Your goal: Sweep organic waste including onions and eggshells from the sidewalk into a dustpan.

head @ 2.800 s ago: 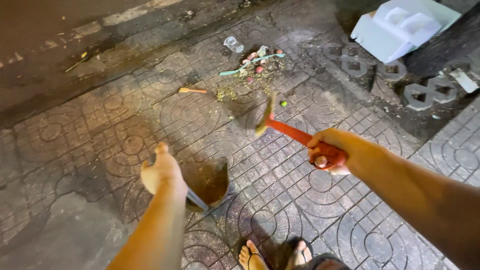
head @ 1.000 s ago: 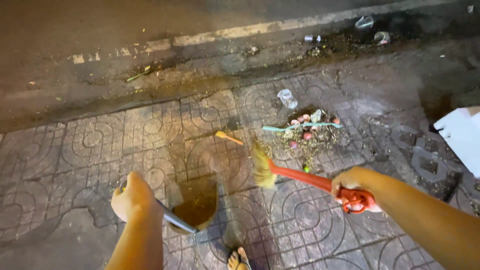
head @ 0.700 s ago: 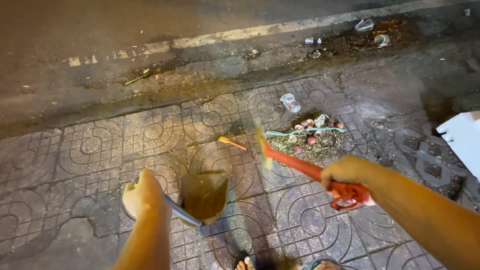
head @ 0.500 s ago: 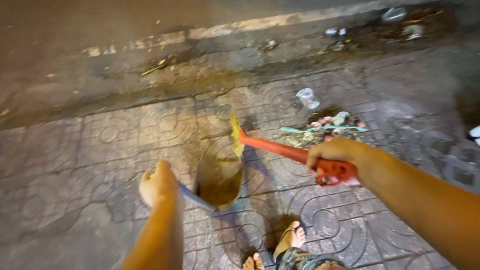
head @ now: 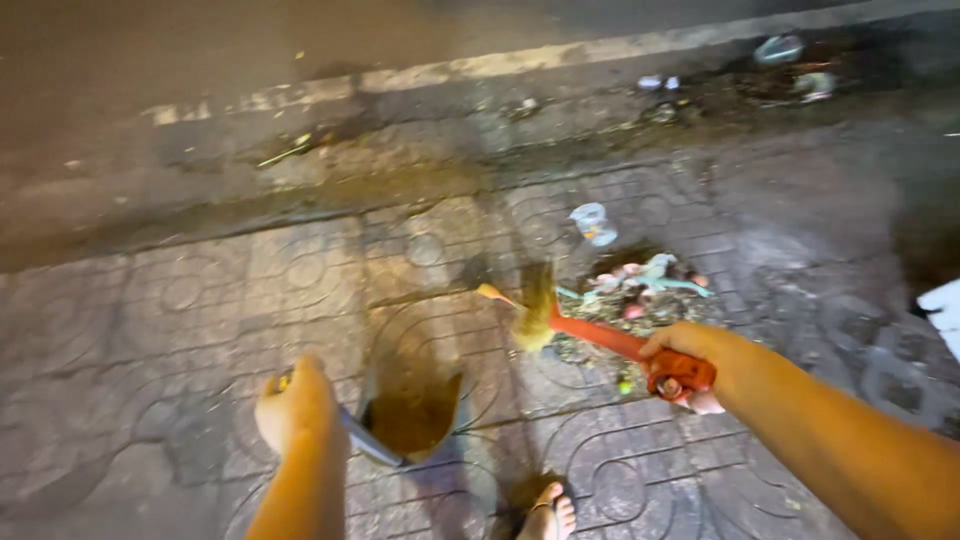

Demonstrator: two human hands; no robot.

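My right hand point(head: 688, 362) grips the red handle of a short broom point(head: 590, 335), whose yellowish bristles point(head: 537, 305) touch the paving beside a small pile of rubbish point(head: 640, 290). My left hand point(head: 295, 405) holds the grey handle of a dustpan point(head: 410, 400), whose brown scoop rests on the patterned paving just left of the bristles. An orange-tipped bit of litter point(head: 492, 292) lies at the bristles' left edge. The whole view is motion-blurred.
A crushed clear plastic cup point(head: 593, 223) lies beyond the pile. More litter point(head: 790, 62) sits along the kerb and gutter at the top right. A white object point(head: 945, 305) shows at the right edge. My bare foot point(head: 548, 512) is at the bottom.
The broom head has swung left and back across the paving next to the litter pile. The dustpan has stayed low at the left, shifting slightly, and the view has shifted.
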